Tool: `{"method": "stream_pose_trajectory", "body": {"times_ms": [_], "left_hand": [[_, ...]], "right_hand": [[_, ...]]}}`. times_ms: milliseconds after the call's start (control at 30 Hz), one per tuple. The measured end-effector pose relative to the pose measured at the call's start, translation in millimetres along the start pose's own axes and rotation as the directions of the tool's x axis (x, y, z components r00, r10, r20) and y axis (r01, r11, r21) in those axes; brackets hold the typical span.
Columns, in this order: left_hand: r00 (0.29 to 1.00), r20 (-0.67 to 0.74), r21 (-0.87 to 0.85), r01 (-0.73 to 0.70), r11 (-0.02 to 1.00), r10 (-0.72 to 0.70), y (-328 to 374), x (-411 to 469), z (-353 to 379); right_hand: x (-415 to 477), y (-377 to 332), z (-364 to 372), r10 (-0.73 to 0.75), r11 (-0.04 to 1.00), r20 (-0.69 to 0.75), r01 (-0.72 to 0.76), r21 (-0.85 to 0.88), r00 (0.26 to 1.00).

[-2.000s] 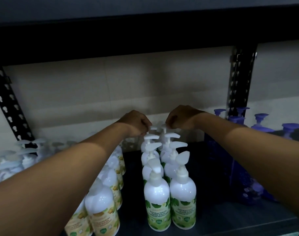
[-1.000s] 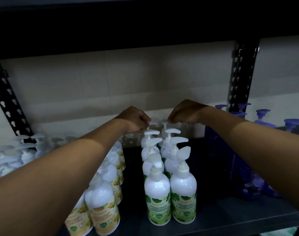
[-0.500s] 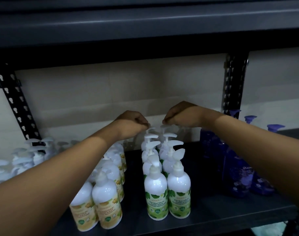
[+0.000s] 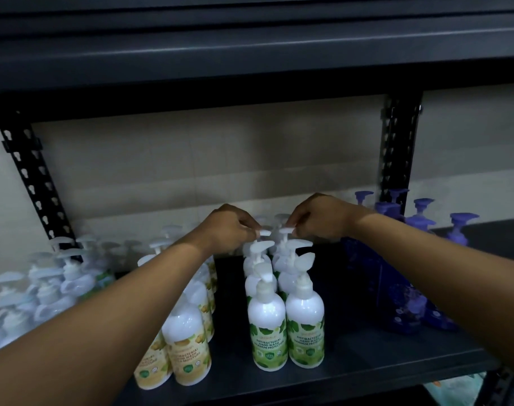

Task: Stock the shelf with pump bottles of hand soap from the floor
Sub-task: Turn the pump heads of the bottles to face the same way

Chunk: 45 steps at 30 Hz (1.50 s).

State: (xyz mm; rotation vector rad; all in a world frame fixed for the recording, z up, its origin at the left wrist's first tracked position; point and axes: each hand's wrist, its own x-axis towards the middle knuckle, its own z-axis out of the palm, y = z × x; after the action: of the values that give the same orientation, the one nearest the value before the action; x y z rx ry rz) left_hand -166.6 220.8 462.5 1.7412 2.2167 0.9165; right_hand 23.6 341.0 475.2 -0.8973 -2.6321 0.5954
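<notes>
Pinching fingers of the left hand [image 4: 229, 230] close on the white pump head [image 4: 265, 232] of a rear bottle in the left file of green-label bottles [image 4: 267, 326]. The right hand [image 4: 317, 218] pinches the neighbouring pump head [image 4: 286, 230] of the right file in the same way. These bottles stand upright in two files running front to back on the dark shelf [image 4: 367, 361]. Yellow-label bottles [image 4: 188, 341] stand just to their left, partly under the left forearm. Pale bottles [image 4: 44, 288] crowd farther left, and purple bottles [image 4: 411, 306] stand to the right.

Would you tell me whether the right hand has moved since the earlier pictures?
No: the right hand still pinches a rear pump head, left of the upright.
</notes>
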Motion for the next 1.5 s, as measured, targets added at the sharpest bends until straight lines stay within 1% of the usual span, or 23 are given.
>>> {"method": "stream_pose_trajectory", "body": {"times_ms": [200,333,533,767,967,1233,1333,1433,1500], "left_hand": [[0.999,-0.042,0.002,0.023,1.000,-0.023,0.9,1.7,4.9],[0.999,-0.039,-0.030,0.033,0.999,-0.034,4.3,-1.1,4.8],[0.998,-0.041,-0.009,0.045,0.999,-0.045,4.0,0.5,5.6],[0.998,-0.048,-0.037,0.049,0.998,-0.051,3.9,2.8,5.8],[0.997,-0.046,-0.045,0.053,0.998,-0.055,1.6,2.9,6.3],[0.998,-0.046,-0.027,0.053,0.998,-0.054,0.9,3.1,6.1],[0.998,-0.033,-0.044,0.054,0.998,-0.056,1.5,1.9,5.4],[0.998,-0.018,-0.069,0.053,0.996,-0.055,3.2,-2.8,2.0],[0.998,-0.036,-0.082,0.056,0.995,-0.059,3.9,-5.3,-2.8]], "right_hand": [[3.5,4.1,2.9,-0.014,1.000,-0.020,0.014,-0.006,1.000],[5.6,5.1,1.1,-0.019,1.000,-0.015,0.019,-0.011,1.000],[10.3,6.0,0.2,0.005,1.000,-0.007,-0.005,0.015,1.000],[13.9,8.1,0.9,0.006,1.000,-0.010,-0.005,0.030,1.000],[13.1,10.3,1.8,0.020,0.997,-0.010,-0.019,0.076,1.000],[12.4,10.6,2.9,0.034,0.995,-0.010,-0.033,0.090,0.999],[9.4,10.5,0.6,0.035,0.986,-0.002,-0.034,0.161,0.999],[2.9,8.9,-8.6,0.048,0.957,-0.055,-0.031,0.287,0.997],[-2.6,6.8,-18.5,0.064,0.939,-0.095,-0.027,0.344,0.993]]}}
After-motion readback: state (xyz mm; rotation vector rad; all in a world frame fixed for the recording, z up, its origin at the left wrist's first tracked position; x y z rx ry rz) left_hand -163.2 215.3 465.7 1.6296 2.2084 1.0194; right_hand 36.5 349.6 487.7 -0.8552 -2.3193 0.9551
